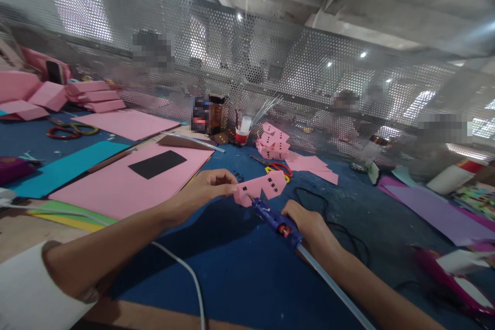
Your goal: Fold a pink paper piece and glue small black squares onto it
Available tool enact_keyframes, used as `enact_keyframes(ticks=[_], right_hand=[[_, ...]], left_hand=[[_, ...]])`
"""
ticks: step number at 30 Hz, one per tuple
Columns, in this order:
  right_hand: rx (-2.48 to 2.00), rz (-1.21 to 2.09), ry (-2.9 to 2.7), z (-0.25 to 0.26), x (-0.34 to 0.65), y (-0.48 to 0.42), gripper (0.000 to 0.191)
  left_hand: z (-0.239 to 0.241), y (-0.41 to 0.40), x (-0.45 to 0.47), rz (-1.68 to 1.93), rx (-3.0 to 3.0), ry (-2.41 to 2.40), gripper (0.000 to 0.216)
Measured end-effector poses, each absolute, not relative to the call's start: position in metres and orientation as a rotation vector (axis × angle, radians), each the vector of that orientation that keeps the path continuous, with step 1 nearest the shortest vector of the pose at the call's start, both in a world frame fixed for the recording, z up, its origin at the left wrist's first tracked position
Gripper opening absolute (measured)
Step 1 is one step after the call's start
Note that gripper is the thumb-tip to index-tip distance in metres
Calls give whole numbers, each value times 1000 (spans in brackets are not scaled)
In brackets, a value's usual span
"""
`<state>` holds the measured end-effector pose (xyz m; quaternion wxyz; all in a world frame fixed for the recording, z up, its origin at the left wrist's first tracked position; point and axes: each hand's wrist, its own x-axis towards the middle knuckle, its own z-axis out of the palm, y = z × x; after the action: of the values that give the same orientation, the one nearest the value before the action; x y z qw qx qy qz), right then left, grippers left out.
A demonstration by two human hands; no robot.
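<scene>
Between the fingers of my left hand [212,185] is the left end of a pink paper cutout [253,186], held up off the blue table. Small black squares sit on the cutout, most of them on its right part. My right hand [309,221] grips a blue glue gun [273,216], its nozzle at the lower left part of the cutout; I cannot tell whether it touches. A long translucent glue stick [332,281] sticks out of the gun's back end. Small black bits [238,175] lie on the table just behind my left hand.
Several similar pink pieces [274,142] are piled behind, near red-and-yellow scissors [280,169]. Pink sheets with a black rectangle [158,164] lie left. A white cable [181,263] crosses in front; a black cord [328,221] runs right. A perforated metal screen [247,56] stands behind.
</scene>
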<state>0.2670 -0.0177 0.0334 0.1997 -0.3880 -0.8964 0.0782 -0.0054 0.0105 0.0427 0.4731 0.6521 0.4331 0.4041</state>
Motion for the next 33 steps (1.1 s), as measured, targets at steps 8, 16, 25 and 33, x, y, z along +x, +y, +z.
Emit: enact_keyframes(ticks=[8,16,25,33], right_hand=[[-1078,253,-2475,34,267,-17,20],[-1063,293,-2406,29,265,-13,17],[-1054,298,-2334,29,264,-11,7],[-1336,823,-2062,30,259,-15,30]], left_hand=[[40,12,-7,1007,1574,1074,12],[38,16,-9,997,1550,1102,15],[31,22,-16,1137,1203,994,18],[24,46,-39,1311,1002,995,21]])
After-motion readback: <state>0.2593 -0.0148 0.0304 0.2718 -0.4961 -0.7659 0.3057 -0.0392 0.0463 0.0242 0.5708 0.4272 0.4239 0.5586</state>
